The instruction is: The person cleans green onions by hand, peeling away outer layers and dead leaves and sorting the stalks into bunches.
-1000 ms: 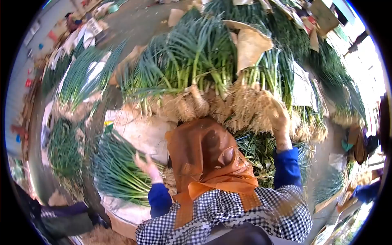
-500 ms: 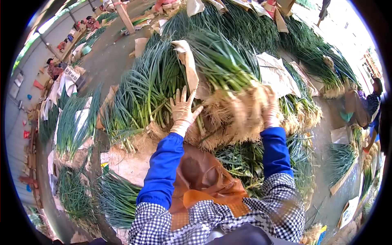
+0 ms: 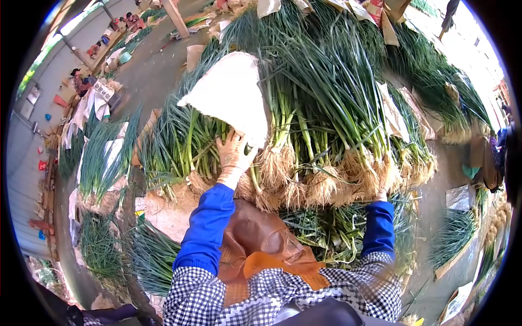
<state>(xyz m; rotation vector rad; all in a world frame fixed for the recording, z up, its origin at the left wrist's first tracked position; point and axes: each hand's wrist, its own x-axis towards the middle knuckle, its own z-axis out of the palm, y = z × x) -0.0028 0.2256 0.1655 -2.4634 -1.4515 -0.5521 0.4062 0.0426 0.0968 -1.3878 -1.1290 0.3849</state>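
Note:
Gloved, my left hand (image 3: 232,155) touches the lower edge of a white sheet (image 3: 232,95), its thumb and fingers apart. The sheet stands up over the leaves of the green onions. To its right lies a wide heap of green onions (image 3: 326,92), leaves pointing away from me and pale bushy roots (image 3: 323,186) toward me. At the right end of the roots is my right hand (image 3: 381,194); its fingers are hidden behind the roots. More green onions (image 3: 187,144) lie left of the sheet.
Brown apron fabric (image 3: 255,231) covers my lap. Loose green leaves (image 3: 326,231) lie just before me. Another bunch (image 3: 155,258) rests at lower left, with further piles on both sides. A person (image 3: 80,81) sits at far left; another person (image 3: 497,152) is at the right edge.
The bunch by my right hand has come down onto the heap, roots toward me. The sheet has spread upright above my left hand. Earlier, my left hand was low over the lower-left bunch.

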